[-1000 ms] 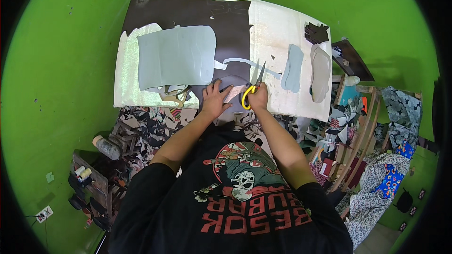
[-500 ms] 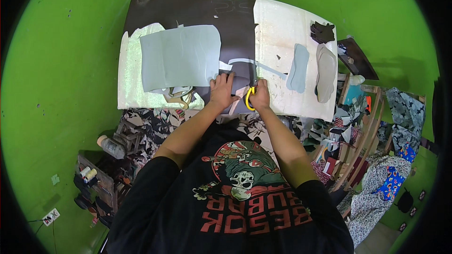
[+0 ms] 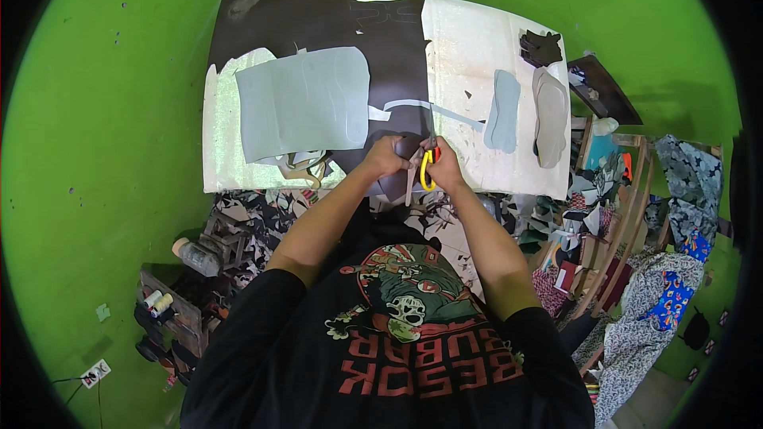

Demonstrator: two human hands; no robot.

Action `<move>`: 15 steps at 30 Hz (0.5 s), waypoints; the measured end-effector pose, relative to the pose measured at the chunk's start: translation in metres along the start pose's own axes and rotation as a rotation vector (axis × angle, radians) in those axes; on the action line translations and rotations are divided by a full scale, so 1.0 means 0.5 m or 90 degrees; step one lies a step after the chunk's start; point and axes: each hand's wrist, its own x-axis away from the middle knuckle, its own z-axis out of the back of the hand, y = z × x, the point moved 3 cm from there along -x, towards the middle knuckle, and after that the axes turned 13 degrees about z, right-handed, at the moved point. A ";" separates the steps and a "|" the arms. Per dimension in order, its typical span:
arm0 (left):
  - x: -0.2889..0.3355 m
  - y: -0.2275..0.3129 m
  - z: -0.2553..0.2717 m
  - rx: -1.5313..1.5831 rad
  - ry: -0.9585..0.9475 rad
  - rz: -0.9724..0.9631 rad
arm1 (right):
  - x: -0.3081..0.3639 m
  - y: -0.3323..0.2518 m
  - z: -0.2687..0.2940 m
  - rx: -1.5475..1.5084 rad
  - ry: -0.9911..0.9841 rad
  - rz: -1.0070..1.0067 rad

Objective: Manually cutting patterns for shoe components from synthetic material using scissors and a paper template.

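My right hand (image 3: 447, 165) is closed around the yellow handles of a pair of scissors (image 3: 430, 168), whose blades point away from me over a dark brown sheet (image 3: 397, 63). Just left of it, my left hand (image 3: 385, 157) pinches the near part of that sheet, close to the table's front edge. Between the hands a narrow pinkish-brown strip (image 3: 410, 184) hangs down; where it joins the sheet is hidden. A larger grey sheet (image 3: 302, 103) lies on the brown one, to the left. Ahead of my hands lies a thin curved pale strip (image 3: 453, 114).
On the white tabletop (image 3: 461, 40), grey sole-shaped pieces (image 3: 501, 111), beige sole-shaped pieces (image 3: 548, 119) and dark scraps (image 3: 540, 48) lie to the right. Curved offcuts (image 3: 306, 168) sit at the front left. Scraps cover the floor below; a wooden rack (image 3: 628, 222) stands at right.
My left hand has gone from lying spread on the sheet to pinching its near part. The narrow strip now hangs more upright between my hands. The scissors have shifted slightly.
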 end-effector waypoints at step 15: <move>0.051 0.079 0.083 0.471 -0.243 -0.101 | -0.022 -0.180 0.134 -0.237 0.022 0.041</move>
